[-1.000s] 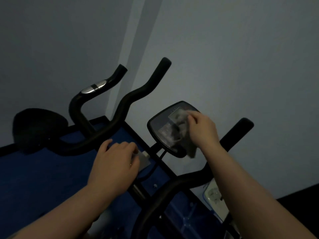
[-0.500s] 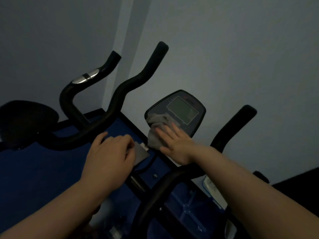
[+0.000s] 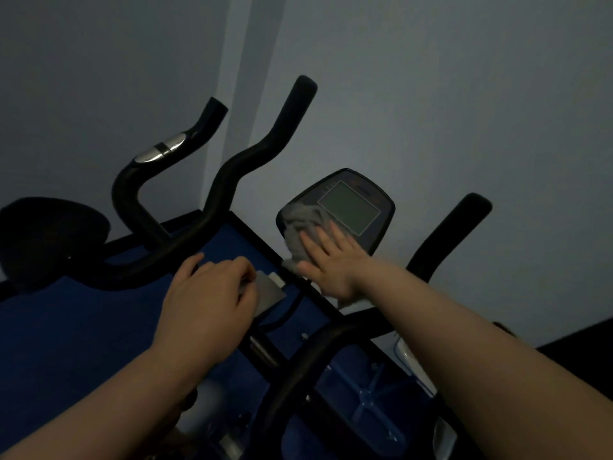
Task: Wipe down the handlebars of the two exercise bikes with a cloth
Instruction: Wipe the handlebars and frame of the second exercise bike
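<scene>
The near bike's black handlebar (image 3: 258, 151) curves up at the left, and its other horn (image 3: 454, 227) rises at the right. Between them sits the dark console (image 3: 355, 207) with a grey screen. My right hand (image 3: 331, 260) lies flat, fingers spread, pressing a grey cloth (image 3: 298, 224) against the console's lower left edge. My left hand (image 3: 212, 293) is curled over a grey block (image 3: 268, 290) at the handlebar's centre clamp. A second bike's handlebar (image 3: 159, 154) with a chrome band stands behind at the left.
A black saddle (image 3: 46, 234) sits at the far left. Blue flooring (image 3: 66, 343) with a black border lies under the bikes. A pale wall (image 3: 464, 94) is close behind the handlebars. A white part of the bike frame (image 3: 404, 353) shows under my right forearm.
My right hand has slid the cloth from the console screen down to its lower left edge and flattened out. My left hand has stayed on the centre clamp.
</scene>
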Available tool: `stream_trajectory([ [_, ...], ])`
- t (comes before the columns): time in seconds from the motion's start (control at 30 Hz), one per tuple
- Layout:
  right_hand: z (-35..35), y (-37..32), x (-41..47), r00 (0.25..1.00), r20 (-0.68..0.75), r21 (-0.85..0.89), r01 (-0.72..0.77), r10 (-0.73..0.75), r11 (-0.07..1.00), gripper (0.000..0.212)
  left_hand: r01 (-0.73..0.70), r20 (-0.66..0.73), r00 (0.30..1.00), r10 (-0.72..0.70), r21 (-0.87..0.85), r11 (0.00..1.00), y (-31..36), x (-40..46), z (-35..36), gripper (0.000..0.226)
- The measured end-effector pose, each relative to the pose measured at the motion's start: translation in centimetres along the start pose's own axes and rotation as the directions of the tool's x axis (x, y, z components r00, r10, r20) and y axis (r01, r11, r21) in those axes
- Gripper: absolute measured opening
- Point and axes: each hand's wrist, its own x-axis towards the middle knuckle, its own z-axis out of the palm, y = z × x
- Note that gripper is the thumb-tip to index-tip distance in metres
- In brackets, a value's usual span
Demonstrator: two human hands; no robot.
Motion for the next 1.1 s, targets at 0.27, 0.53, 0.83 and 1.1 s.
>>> stream_trajectory([
  [0.27, -3.1, 2.5, 2.9, 0.943, -0.188, 0.059, -0.268, 0.275, 0.962, 0.065, 0.021, -0.002, 1.000, -0.021, -0.009, 1.000, 0.0, 0.1, 0.2, 0.015],
  [0.53, 0.0, -0.4, -0.9, 0.998, 0.056, -0.031, 0.029, -0.028, 0.999, 0.067, -0.001, 0.011, 1.000, 0.001, -0.002, 1.000, 0.1, -0.1, -0.1, 0.017],
  [0.83, -2.9, 2.9, 0.7, 0.897, 0.010, 0.123, -0.440, 0.442, 0.890, 0.072, 0.014, 0.009, 1.000, -0.014, -0.011, 1.000, -0.1, -0.1, -0.1, 0.016],
  [1.1, -4.9, -1.6, 6.0, 0.945, -0.223, 0.193, -0.199, 0.240, 0.961, 0.065, 0.016, -0.015, 1.000, -0.017, -0.024, 1.000, -0.1, -0.1, 0.2, 0.015],
])
